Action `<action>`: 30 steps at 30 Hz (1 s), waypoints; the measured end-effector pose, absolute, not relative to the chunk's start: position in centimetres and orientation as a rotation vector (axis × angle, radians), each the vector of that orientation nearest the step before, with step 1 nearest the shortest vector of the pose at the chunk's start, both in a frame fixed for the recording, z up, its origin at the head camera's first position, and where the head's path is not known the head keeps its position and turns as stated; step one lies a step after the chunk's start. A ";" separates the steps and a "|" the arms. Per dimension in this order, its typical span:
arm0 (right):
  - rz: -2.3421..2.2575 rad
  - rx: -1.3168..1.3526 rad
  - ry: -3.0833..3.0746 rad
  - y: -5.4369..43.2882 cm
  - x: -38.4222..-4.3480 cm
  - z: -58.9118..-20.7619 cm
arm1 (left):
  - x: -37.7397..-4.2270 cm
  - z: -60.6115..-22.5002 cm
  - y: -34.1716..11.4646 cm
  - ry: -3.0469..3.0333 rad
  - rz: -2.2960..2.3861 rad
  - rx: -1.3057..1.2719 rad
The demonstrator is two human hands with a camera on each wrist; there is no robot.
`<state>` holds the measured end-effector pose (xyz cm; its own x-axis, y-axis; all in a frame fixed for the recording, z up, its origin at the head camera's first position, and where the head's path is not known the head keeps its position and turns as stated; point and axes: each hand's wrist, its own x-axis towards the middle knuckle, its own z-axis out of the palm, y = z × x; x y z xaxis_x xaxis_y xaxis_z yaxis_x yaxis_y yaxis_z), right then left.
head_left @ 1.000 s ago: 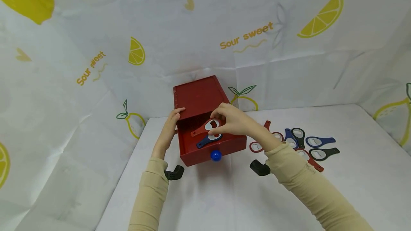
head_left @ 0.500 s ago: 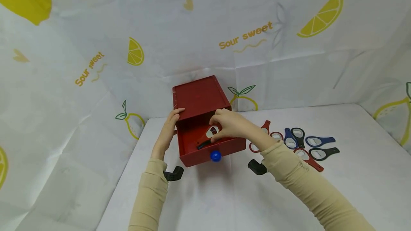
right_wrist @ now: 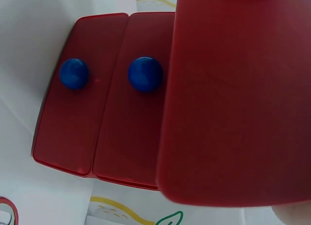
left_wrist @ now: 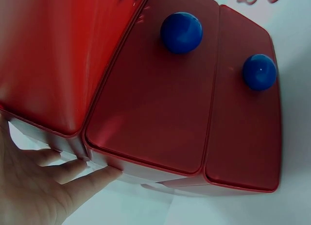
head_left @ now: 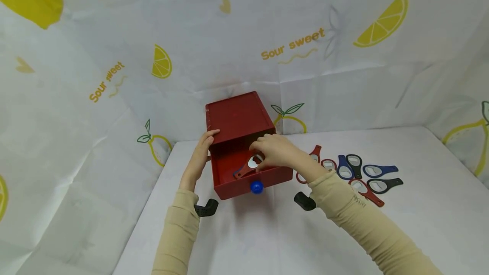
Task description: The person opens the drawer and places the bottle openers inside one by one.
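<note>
A red drawer cabinet [head_left: 238, 116] stands on the table with its top drawer [head_left: 233, 190] pulled out. My left hand [head_left: 198, 158] lies along the cabinet's left side, fingers extended and touching it, also seen in the left wrist view. Inside the drawer, my right hand [head_left: 279, 151] pinches the round end of a red bottle opener [head_left: 243, 172]. That opener lies over a blue bottle opener [head_left: 236, 171], mostly covered. The drawer front [right_wrist: 233, 113] hides nearly all of the right hand in the right wrist view.
Several red, blue and black bottle openers [head_left: 369, 192] lie on the white table right of the cabinet. Two lower drawers with blue knobs [left_wrist: 181, 32] are closed. A lemon-print cloth [head_left: 214, 58] hangs close behind the cabinet.
My right hand has lowered the red bottle opener deeper into the drawer and toward its front, covering most of the blue one. The left hand has stayed on the cabinet's side.
</note>
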<state>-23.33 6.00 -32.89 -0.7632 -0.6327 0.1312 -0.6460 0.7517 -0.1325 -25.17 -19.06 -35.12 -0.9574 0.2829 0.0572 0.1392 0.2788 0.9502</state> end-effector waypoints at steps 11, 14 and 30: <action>0.341 1.063 -2.858 6.2 -23.3 -33.0 | -25.1 -35.1 -19.1 2.409 1.786 0.401; 0.410 1.073 -2.859 6.3 -23.2 -32.9 | -25.0 -35.1 -19.0 2.410 1.787 0.401; 0.804 1.138 -2.729 7.9 -22.8 -32.7 | -24.8 -35.1 -19.0 2.424 1.764 0.410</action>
<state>-22.78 7.86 -32.66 -0.7214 -0.6403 0.2638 -0.6810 0.5868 -0.4380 -24.84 -19.05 -35.14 -0.9567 0.2837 0.0650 0.1492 0.2861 0.9465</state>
